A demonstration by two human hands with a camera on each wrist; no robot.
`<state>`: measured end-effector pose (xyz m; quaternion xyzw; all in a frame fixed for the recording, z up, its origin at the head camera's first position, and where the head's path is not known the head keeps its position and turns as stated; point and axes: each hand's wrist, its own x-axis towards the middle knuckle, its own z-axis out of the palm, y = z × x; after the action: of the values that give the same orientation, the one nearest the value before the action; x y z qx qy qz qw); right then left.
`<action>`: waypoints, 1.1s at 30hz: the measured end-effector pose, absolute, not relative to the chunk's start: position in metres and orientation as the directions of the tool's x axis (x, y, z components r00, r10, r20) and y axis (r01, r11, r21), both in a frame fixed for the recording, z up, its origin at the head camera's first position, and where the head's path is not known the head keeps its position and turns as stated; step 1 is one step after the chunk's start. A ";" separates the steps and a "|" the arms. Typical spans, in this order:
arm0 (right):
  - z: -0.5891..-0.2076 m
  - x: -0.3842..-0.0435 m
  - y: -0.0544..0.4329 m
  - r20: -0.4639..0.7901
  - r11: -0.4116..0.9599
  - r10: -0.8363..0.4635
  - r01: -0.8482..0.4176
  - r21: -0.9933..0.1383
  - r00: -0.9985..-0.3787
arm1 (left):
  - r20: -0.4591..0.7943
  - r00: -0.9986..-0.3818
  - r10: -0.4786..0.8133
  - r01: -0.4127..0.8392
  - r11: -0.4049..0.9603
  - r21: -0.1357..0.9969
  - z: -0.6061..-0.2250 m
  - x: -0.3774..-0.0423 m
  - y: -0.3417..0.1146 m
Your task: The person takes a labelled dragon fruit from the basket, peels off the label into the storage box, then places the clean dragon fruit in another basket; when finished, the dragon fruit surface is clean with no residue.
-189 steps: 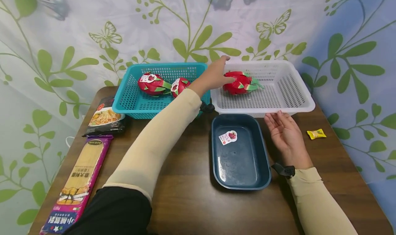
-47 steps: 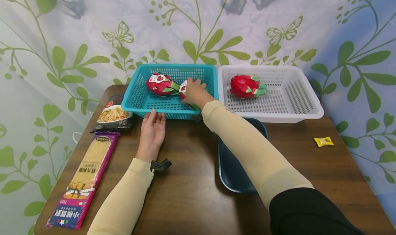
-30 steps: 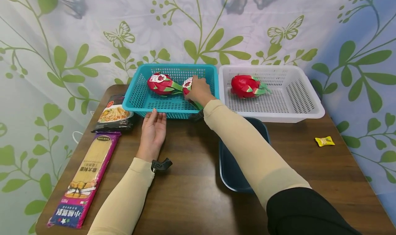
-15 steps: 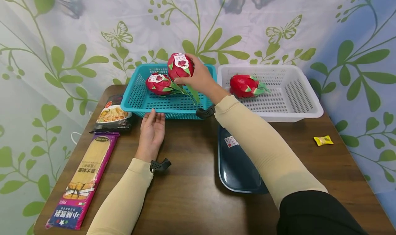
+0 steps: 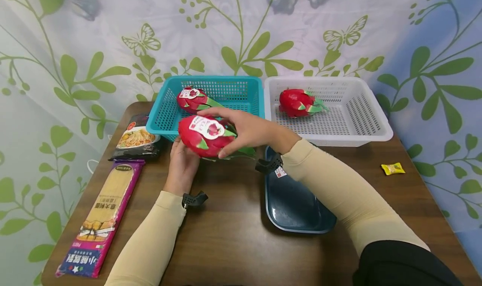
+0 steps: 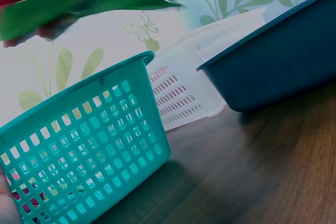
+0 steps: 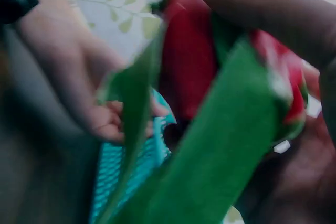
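My right hand (image 5: 254, 129) grips a red dragon fruit (image 5: 196, 145) with a white sticker and green leaf tips, in front of the teal basket (image 5: 241, 83). In the right wrist view its long green leaves (image 7: 210, 145) stretch across the picture, blurred. My left hand (image 5: 182, 171) lies palm up at the basket's front wall, fingers at the perforated side and partly hidden behind the held fruit. A second stickered dragon fruit (image 5: 192, 104) rests inside the teal basket. Another one, with no sticker showing, (image 5: 295, 103) lies in the white basket (image 5: 350, 139).
A dark blue tray (image 5: 297, 228) with a loose label (image 5: 280, 171) stands before the white basket, partly under my right forearm. Packs of noodles (image 5: 135, 139) and spaghetti (image 5: 103, 215) lie left. A small yellow packet (image 5: 393, 168) is at the right.
My right hand has lifted the stickered dragon fruit out of the teal basket and brought it forward and left over the basket's front edge. The left hand has stayed at the front wall.
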<state>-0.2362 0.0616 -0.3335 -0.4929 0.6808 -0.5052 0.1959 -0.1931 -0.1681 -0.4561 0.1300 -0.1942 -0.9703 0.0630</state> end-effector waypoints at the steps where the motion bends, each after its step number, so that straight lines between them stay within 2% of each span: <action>1: -0.338 -0.233 0.063 0.211 -0.002 -0.894 -0.467 -0.884 -0.396 | -0.238 -0.957 -0.165 0.051 -0.905 0.423 -0.456 -0.192 -0.169; 5: -0.354 -0.227 0.066 0.141 -0.024 -0.957 -0.415 -0.910 -0.255 | -0.283 -0.947 -0.151 -0.007 -0.872 0.489 -0.456 -0.191 -0.171; 10: -0.368 -0.226 0.068 0.081 -0.029 -0.988 -0.361 -0.932 -0.132 | -0.233 -0.958 -0.168 0.065 -0.916 0.395 -0.457 -0.194 -0.170; 14: -0.375 -0.227 0.068 0.029 -0.005 -0.998 -0.369 -0.929 -0.058 | -0.168 -0.967 -0.192 0.112 -0.911 0.398 -0.459 -0.195 -0.169; 17: -0.379 -0.229 0.067 -0.035 0.050 -0.998 -0.389 -0.920 -0.047 | -0.146 -0.968 -0.204 0.124 -0.894 0.430 -0.460 -0.194 -0.169; 23: -0.390 -0.237 0.066 -0.137 0.166 -0.986 -0.441 -0.882 -0.095 | -0.124 -0.973 -0.194 0.120 -0.888 0.444 -0.461 -0.195 -0.170; 33: -0.398 -0.242 0.065 -0.206 0.236 -0.972 -0.446 -0.863 -0.114 | -0.118 -0.975 -0.188 0.108 -0.867 0.486 -0.463 -0.193 -0.172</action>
<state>-0.2423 0.0647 -0.3983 -0.5269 0.6729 -0.3232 0.4064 -0.1935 -0.1718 -0.4628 0.0807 -0.2460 -0.9628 0.0768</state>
